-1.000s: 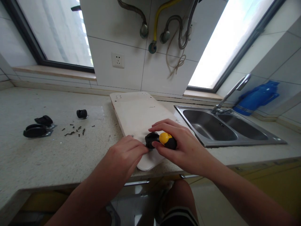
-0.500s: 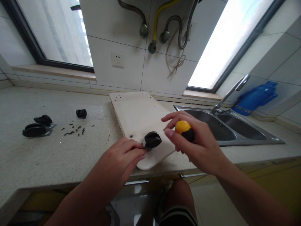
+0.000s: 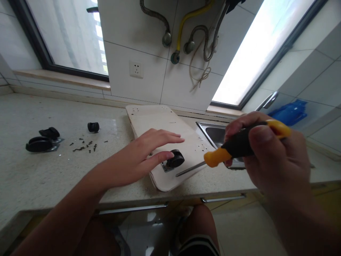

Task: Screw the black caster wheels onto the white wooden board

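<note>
Caster (image 3: 178,159) | beside left hand (image 3: 142,153), touch unclear, fingers parted | right hand (image 3: 279,160) clasping screwdriver (image 3: 241,142), tip near caster

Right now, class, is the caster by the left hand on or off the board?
On: the caster has its metal plate against the board.

No text, label, brand, number or sign you can read anywhere in your view; no lettering legible.

Dark, pale-striped shorts (image 3: 199,250) are worn, and both forearms (image 3: 77,202) are bare.
</note>
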Available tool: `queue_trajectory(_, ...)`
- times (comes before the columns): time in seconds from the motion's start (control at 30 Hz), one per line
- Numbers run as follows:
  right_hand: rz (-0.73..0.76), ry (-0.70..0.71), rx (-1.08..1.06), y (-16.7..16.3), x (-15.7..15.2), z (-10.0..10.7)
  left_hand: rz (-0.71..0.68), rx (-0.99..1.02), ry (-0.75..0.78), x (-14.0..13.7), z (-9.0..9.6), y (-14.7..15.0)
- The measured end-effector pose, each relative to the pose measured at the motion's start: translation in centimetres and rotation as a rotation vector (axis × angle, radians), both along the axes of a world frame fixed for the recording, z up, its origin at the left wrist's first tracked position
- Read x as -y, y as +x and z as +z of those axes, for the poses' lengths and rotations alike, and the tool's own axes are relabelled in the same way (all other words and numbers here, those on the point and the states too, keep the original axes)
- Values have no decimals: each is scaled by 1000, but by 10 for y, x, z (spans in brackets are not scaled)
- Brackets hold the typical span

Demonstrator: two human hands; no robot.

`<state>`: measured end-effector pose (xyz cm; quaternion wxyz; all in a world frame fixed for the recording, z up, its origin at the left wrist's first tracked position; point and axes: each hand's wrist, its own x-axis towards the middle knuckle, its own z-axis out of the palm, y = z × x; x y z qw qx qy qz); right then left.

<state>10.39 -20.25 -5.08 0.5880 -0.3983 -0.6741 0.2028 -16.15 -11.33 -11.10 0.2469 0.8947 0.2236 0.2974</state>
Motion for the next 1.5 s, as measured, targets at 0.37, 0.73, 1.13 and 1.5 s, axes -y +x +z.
queue_trajectory(0.37,-181,28,312,-7,21,26,-234,-538,32,-53,43,33)
queue_trajectory(0.73,-152,-8,364,-13,6,18,-350,-626,21,-67,61,49)
queue_trajectory(1.13,-255,-16,404,-18,7,23,-475,-536,-87,-83,51,50)
queue_trajectory(1.5,-427,-14,385,-41,13,29,-476,-529,-43,-80,54,48)
